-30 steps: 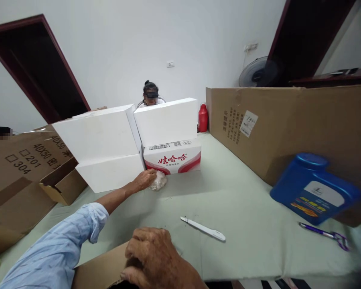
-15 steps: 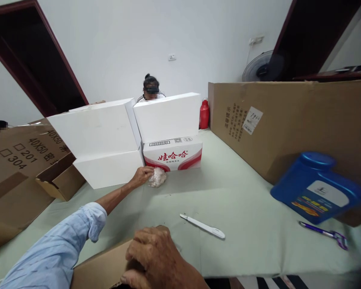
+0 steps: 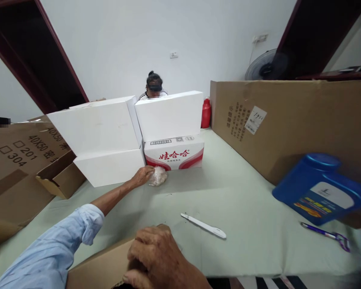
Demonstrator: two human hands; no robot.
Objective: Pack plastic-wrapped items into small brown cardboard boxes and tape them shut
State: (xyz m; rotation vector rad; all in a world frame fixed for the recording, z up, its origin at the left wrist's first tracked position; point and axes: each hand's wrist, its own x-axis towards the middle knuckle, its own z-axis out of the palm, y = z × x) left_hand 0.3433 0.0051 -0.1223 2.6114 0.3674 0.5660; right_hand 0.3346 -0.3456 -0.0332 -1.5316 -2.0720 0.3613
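My left hand (image 3: 143, 175) reaches forward over the cloth, its fingers closed at the edge of a ball of crumpled clear plastic (image 3: 158, 176). That ball rests in front of a red-and-white printed carton (image 3: 175, 154). Close to me, my right hand (image 3: 159, 257) is curled around the edge of a brown cardboard box (image 3: 100, 263), most of which lies below the frame. A white-handled craft knife (image 3: 203, 226) lies on the cloth beyond the right hand.
White boxes (image 3: 99, 130) stand stacked at the back left, beside an open cardboard box (image 3: 60, 174). On the right are a large brown carton (image 3: 289, 116), a blue jug (image 3: 321, 188) and a purple pen (image 3: 325, 235). A red bottle (image 3: 206, 114) and a person (image 3: 153, 86) are behind.
The view has shifted very slightly. Both hands keep their places, the left at the plastic ball and the right on the cardboard box.
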